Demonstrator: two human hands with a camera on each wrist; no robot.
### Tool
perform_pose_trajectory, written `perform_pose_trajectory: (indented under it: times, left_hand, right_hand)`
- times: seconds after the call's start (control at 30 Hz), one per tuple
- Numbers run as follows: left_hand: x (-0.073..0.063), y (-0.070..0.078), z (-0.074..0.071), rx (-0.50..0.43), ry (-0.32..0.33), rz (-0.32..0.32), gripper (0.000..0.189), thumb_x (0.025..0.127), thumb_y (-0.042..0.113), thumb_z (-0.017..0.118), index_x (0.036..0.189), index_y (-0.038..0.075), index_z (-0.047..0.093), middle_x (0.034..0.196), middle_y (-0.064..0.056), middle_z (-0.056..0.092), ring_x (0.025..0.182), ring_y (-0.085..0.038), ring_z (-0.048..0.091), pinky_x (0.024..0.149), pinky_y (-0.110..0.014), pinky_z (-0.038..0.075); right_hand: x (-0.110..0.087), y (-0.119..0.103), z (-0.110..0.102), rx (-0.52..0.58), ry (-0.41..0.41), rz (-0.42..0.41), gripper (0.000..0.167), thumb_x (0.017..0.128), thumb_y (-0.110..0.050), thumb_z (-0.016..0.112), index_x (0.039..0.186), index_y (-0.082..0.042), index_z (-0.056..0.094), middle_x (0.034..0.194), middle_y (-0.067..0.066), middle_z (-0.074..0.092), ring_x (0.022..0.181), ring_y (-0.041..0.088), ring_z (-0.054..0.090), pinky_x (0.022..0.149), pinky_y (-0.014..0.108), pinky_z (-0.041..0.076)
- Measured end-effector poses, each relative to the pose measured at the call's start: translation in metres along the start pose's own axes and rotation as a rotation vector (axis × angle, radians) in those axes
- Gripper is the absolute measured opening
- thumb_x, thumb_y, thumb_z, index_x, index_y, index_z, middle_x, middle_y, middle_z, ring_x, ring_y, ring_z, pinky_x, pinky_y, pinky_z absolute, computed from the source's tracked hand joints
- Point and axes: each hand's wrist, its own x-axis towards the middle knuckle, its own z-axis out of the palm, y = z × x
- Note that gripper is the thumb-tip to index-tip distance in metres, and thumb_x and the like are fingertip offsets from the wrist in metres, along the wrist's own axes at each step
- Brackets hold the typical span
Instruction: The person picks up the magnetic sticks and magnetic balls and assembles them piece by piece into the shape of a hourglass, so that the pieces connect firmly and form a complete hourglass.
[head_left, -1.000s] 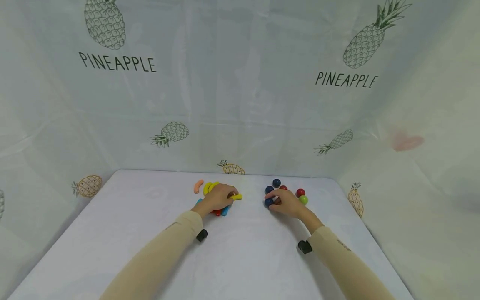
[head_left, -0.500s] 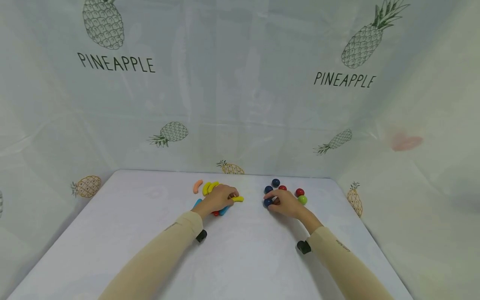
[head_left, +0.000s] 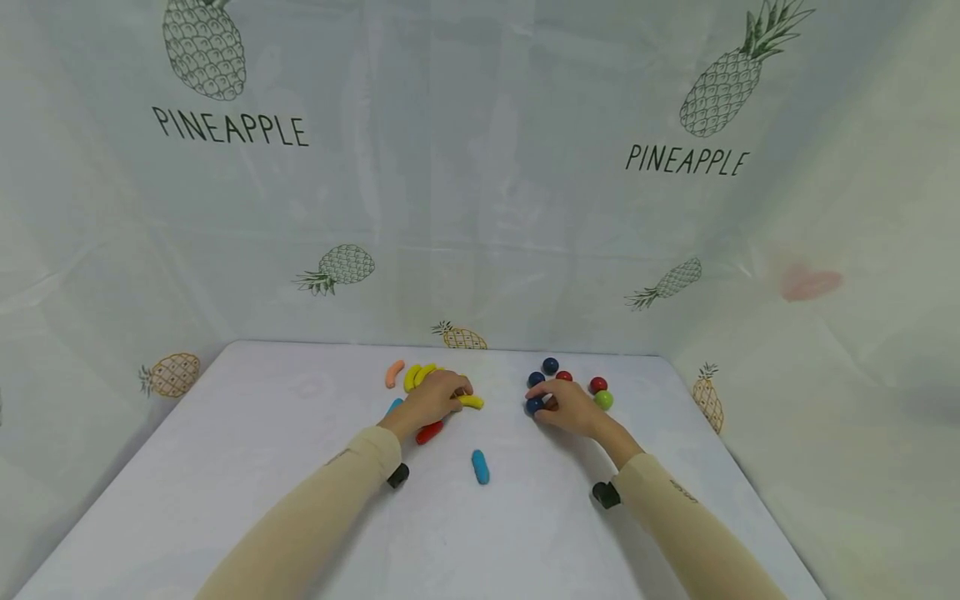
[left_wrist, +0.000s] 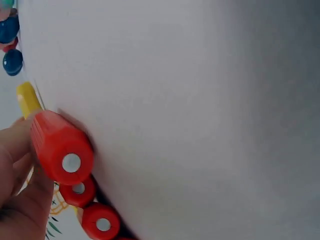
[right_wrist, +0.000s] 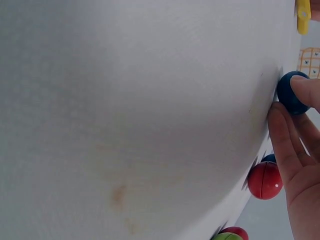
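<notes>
Head view showed the left hand (head_left: 433, 398) pinching one end of a yellow piece (head_left: 471, 402) and the right hand (head_left: 573, 408) holding a dark blue ball (right_wrist: 286, 94) between thumb and fingers, both at the white surface (head_left: 555, 542). Opposed thumb and fingers probably suited the ball, which could roll from a loose grip; the slim yellow piece likely wanted a light pinch that spared its neighbours. From the left wrist, a red piece (left_wrist: 65, 150) blocked the fingertips' contact with the yellow piece. The right wrist view cut off part of the right hand, and whether the ball touched the surface was unclear.
</notes>
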Motion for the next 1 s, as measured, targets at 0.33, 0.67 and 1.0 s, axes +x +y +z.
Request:
perform_pose_trajectory:
  times: [0.33,0.67,1.0]
  left_hand:
    - [-0.001,-0.003,-0.001,-0.041,0.027,-0.02,0.024,0.094,0.009,0.081,0.117,0.012,0.076,0.104,0.0,0.074,0.099,-0.017,0.064,0.094,-0.037,0.055]
    - [-0.012,0.009,-0.006,-0.079,0.052,-0.017,0.02,0.094,0.009,0.081,0.112,0.014,0.077,0.102,0.002,0.074,0.096,-0.015,0.066,0.09,-0.036,0.056]
    - [-0.04,0.029,-0.005,-0.115,0.011,-0.097,0.02,0.095,0.012,0.08,0.114,0.015,0.077,0.101,0.003,0.071,0.093,-0.015,0.063,0.084,-0.034,0.056]
  right_hand:
    - [0.004,0.001,0.006,-0.022,-0.002,-0.02,0.034,0.096,-0.011,0.08,0.129,-0.015,0.074,0.122,0.002,0.072,0.1,0.017,0.066,0.093,0.036,0.061]
    - [0.002,-0.002,0.01,-0.016,-0.001,-0.093,0.033,0.096,-0.009,0.079,0.129,-0.012,0.073,0.124,0.007,0.072,0.1,0.02,0.068,0.092,0.038,0.062]
    - [-0.006,-0.023,0.02,0.026,-0.047,-0.096,0.033,0.096,-0.01,0.079,0.129,-0.01,0.072,0.12,0.005,0.075,0.1,0.018,0.07,0.09,0.034,0.062]
